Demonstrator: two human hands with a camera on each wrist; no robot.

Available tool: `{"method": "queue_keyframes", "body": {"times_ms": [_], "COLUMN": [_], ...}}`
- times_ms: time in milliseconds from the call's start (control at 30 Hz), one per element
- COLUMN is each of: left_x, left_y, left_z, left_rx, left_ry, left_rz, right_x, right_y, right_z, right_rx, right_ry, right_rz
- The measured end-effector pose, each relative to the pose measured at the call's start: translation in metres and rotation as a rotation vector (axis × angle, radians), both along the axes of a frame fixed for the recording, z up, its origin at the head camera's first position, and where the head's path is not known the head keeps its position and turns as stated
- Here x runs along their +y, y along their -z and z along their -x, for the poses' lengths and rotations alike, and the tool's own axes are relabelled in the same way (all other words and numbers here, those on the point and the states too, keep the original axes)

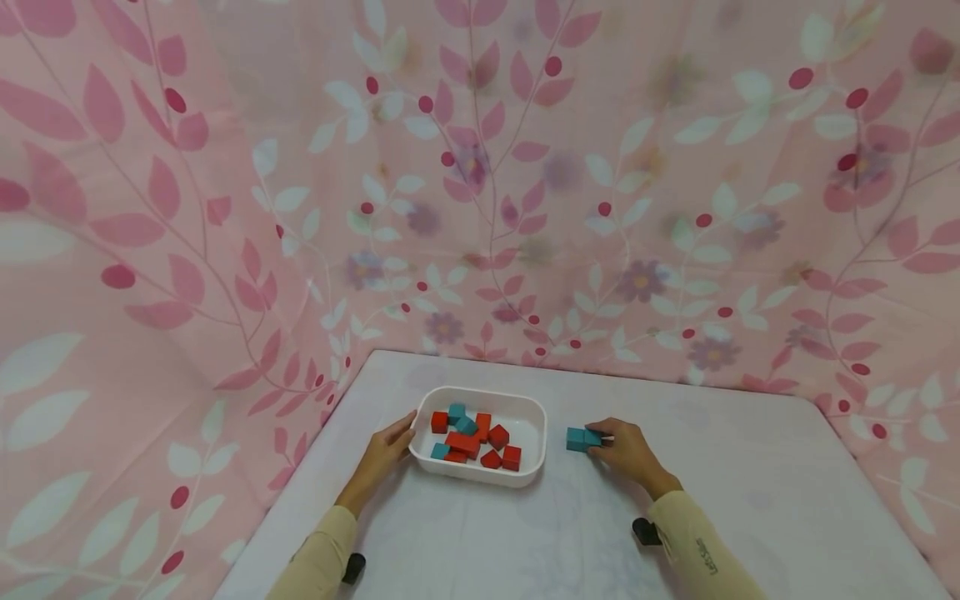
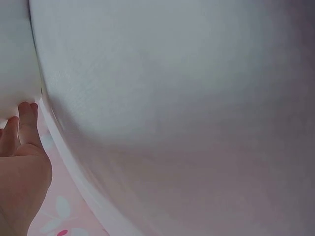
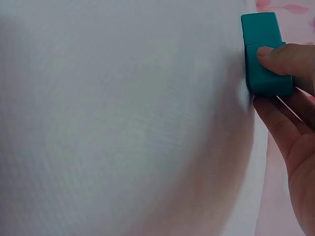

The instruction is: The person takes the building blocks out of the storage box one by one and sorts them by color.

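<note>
Teal blocks (image 1: 575, 439), two, touching, sit lower right of centre; my right hand (image 1: 628, 452) pinches the right-hand one between thumb and fingers. An uneven pinch could part the pair. My left hand (image 1: 386, 454) rests, fingers nearly straight, against the white tray (image 1: 480, 476) at lower centre. Inside I count three teal pieces (image 1: 457, 412) and apparently seven red pieces (image 1: 462, 444), some overlapping.
</note>
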State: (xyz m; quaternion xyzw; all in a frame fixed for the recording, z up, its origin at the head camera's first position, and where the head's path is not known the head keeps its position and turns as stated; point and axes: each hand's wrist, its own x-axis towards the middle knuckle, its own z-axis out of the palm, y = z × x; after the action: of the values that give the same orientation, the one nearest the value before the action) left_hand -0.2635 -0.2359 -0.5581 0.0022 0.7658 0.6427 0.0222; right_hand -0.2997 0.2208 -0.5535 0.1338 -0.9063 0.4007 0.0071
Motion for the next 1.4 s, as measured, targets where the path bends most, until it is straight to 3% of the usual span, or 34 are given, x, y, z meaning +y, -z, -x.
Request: {"method": "queue_keyframes", "body": {"times_ms": [400, 533, 700, 800, 900, 1167, 1400], "left_x": [-0.001, 0.000, 0.000, 0.000, 0.001, 0.003, 0.002], "left_y": [0.003, 0.000, -0.003, -0.003, -0.001, 0.005, -0.001], "left_z": [0.002, 0.003, 0.001, 0.000, -0.001, -0.006, -0.003], "left_rx": [-0.025, -0.024, -0.014, -0.007, 0.000, -0.043, 0.006], "left_ry": [0.004, 0.000, -0.008, -0.015, -0.014, -0.026, -0.012], "left_rz": [0.006, 0.001, 0.001, 0.007, 0.010, 0.016, 0.033], "right_x": [-0.001, -0.006, -0.028, -0.049, -0.073, -0.139, -0.190], "right_y": [0.002, -0.016, -0.044, -0.053, -0.059, -0.054, -0.041], "right_z": [0.001, 0.002, 0.007, 0.012, 0.015, 0.015, 0.017], "right_rx": [0.000, 0.011, 0.136, 0.225, 0.257, 0.173, 0.046], "right_ry": [-0.009, -0.049, -0.106, -0.138, -0.158, -0.187, -0.219], "right_rz": [-0.027, -0.028, 0.006, 0.049, 0.104, 0.115, 0.080]}}
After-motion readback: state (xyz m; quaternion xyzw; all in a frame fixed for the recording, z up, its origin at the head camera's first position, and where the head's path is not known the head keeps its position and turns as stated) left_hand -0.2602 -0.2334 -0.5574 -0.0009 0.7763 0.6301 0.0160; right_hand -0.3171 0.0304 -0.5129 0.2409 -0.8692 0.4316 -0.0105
